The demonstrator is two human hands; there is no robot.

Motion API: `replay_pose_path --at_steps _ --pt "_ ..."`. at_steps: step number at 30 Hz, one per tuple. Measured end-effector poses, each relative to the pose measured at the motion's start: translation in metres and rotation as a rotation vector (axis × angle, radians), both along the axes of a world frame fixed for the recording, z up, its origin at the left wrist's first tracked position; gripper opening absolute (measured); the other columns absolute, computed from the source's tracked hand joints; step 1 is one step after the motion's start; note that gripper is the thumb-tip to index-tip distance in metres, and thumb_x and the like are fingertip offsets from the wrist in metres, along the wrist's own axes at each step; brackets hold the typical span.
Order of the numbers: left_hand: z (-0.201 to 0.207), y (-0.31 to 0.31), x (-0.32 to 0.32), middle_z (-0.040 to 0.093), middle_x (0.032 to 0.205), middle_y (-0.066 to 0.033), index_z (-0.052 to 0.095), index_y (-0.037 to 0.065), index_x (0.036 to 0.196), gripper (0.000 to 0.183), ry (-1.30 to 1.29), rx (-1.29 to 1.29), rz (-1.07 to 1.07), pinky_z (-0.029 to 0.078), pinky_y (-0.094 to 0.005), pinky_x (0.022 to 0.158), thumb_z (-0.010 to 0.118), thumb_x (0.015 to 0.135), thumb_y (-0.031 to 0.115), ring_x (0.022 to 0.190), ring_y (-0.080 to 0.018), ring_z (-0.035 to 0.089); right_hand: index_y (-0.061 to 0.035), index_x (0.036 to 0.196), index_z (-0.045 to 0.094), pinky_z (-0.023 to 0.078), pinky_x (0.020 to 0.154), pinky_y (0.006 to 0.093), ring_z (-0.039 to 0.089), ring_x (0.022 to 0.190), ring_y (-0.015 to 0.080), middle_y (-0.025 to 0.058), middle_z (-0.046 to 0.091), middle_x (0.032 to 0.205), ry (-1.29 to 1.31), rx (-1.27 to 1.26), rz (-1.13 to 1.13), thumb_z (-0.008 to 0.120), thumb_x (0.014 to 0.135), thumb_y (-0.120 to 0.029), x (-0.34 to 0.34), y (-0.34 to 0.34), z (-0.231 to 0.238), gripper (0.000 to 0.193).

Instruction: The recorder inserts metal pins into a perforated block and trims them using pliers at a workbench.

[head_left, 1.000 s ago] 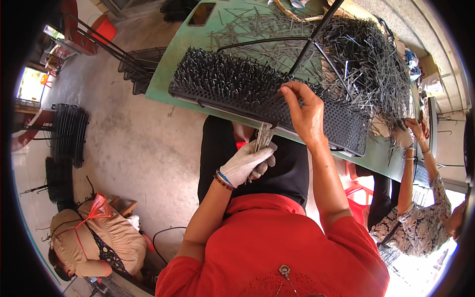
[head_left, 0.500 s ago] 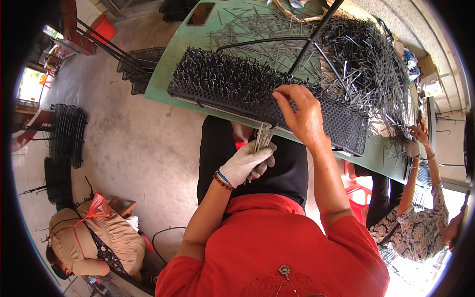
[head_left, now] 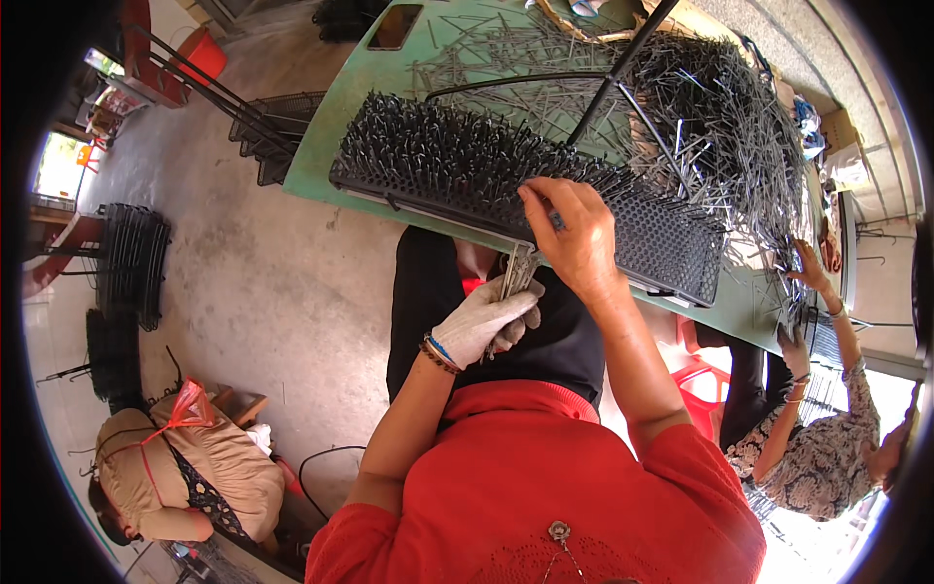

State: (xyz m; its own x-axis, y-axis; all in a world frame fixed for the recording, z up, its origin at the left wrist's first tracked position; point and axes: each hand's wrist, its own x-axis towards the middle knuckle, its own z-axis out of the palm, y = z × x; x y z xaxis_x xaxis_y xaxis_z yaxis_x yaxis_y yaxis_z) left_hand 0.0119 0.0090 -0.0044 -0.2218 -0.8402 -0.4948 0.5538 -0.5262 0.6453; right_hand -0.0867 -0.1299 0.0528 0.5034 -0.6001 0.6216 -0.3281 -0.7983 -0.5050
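Note:
My left hand [head_left: 484, 324], in a whitish glove, is closed around a small bundle of thin metal rods [head_left: 518, 267] just below the table edge. Bare, my right hand [head_left: 584, 238] is over the front of a black perforated metal rack [head_left: 671, 255]. Its thumb and index finger are pinched together near the holes; anything between them is too small to make out. Many dark hooked rods [head_left: 448, 146] stand upright in the rack's left and middle part. At its right end, bare holes show.
The rack lies on a green table [head_left: 316, 161] beneath a black metal frame [head_left: 595, 107]. Loose rods [head_left: 720, 107] are heaped at the back right. A co-worker's hand [head_left: 810, 270] reaches into the heap from the right. Another person [head_left: 195, 467] bends over at lower left.
My right hand has moved a little left along the rack's front. My left hand stays with the bundle. At the right, the co-worker's hands have moved apart.

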Motion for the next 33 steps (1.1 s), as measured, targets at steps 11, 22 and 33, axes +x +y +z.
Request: replay_pose_path --at_steps 11,22,33 --pt "0.001 0.001 0.002 0.059 0.076 -0.0013 0.054 0.007 0.116 0.03 -0.011 -0.015 0.005 0.033 -0.0176 0.042 0.059 0.096 0.029 0.052 -0.0038 0.048 -0.0021 0.09 0.068 0.05 0.066 0.0357 0.064 0.07 0.026 0.0093 0.068 0.082 -0.012 -0.158 -0.007 0.074 0.078 -0.003 0.004 -0.003 -0.005 0.014" --pt "0.003 0.0 0.002 0.059 0.076 -0.0007 0.055 0.007 0.114 0.027 -0.001 -0.022 0.006 0.032 -0.0179 0.042 0.058 0.096 0.027 0.052 -0.0038 0.047 -0.0012 0.087 0.068 0.051 0.06 0.0317 0.064 0.063 0.0214 0.0089 0.067 0.075 -0.031 0.09 -0.126 0.073 0.079 -0.002 0.005 0.009 -0.008 0.01" --pt "0.002 0.001 0.003 0.059 0.076 -0.0006 0.054 0.007 0.114 0.027 0.018 -0.022 0.03 0.032 -0.0181 0.043 0.058 0.096 0.026 0.053 -0.0038 0.046 -0.0001 0.094 0.068 0.053 0.068 0.0323 0.066 0.074 0.024 0.0116 0.069 0.085 0.0 -0.055 0.016 0.07 0.082 -0.001 0.002 -0.003 -0.007 0.012"
